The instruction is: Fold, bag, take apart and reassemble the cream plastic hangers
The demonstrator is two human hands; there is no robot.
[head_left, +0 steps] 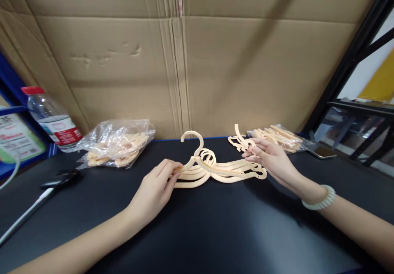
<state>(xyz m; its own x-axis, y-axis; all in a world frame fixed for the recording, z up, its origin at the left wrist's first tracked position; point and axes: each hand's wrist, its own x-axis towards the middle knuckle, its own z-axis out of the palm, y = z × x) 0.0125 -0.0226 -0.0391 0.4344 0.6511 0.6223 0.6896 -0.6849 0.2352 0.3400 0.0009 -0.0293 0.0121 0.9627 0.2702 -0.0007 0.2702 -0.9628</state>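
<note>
A cream plastic hanger (212, 168) with its hook (197, 133) upright lies over a stack of similar hangers (229, 179) on the black table. My left hand (156, 183) is closed on the left arm of this top hanger, pinching it between thumb and fingers. Past the right end of the stack, my right hand (271, 157) has its bent fingers around a cream hanger piece (245, 143). Its fingers partly hide that piece. More loose cream parts (234, 143) show just beyond my right fingertips.
Clear plastic bags of cream hanger parts lie at back left (118, 144) and back right (278, 136). A red-capped bottle (53, 118) stands far left, near a black device (60, 179) with a white cable. A phone (321, 151) lies right. Cardboard (123, 60) walls the back.
</note>
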